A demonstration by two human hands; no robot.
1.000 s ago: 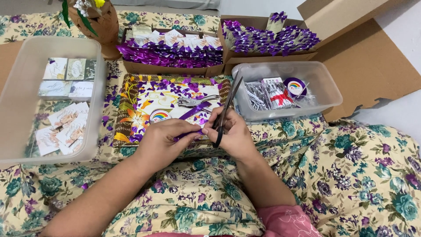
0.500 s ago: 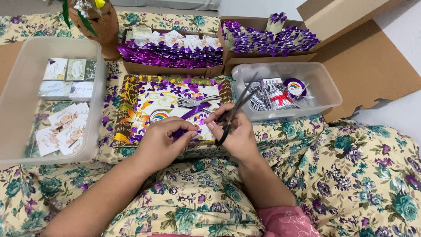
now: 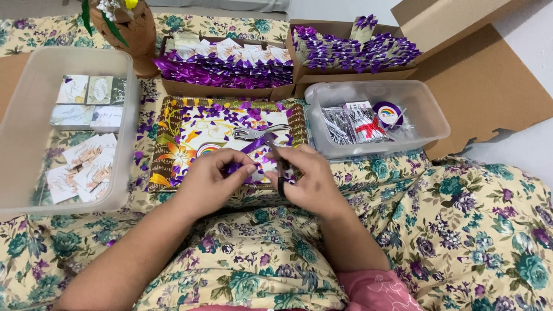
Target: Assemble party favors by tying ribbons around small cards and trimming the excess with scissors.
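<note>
My left hand (image 3: pixel 210 183) pinches a small purple ribbon piece (image 3: pixel 235 169) just above the near edge of a colourful flowered tray (image 3: pixel 164 144). My right hand (image 3: pixel 311 179) grips black-handled scissors (image 3: pixel 280 171), whose blades point up and left, close to the ribbon between the two hands. On the tray, just beyond my fingers, lies a silver fork (image 3: pixel 259 132) with a purple ribbon strip running from it, among several purple ribbon scraps.
A clear plastic bin (image 3: pixel 23 121) with small cards stands at the left. Another clear bin (image 3: pixel 429 112) at the right holds wrapped forks and a ribbon roll. Two cardboard boxes (image 3: pixel 230 91) of purple-bowed items and a plant pot (image 3: pixel 135 34) stand behind. Flowered cloth covers my lap.
The scissors, held up and pointing toward the right bin before, have swung down and now lie low between my hands by the ribbon. My left hand stays in place.
</note>
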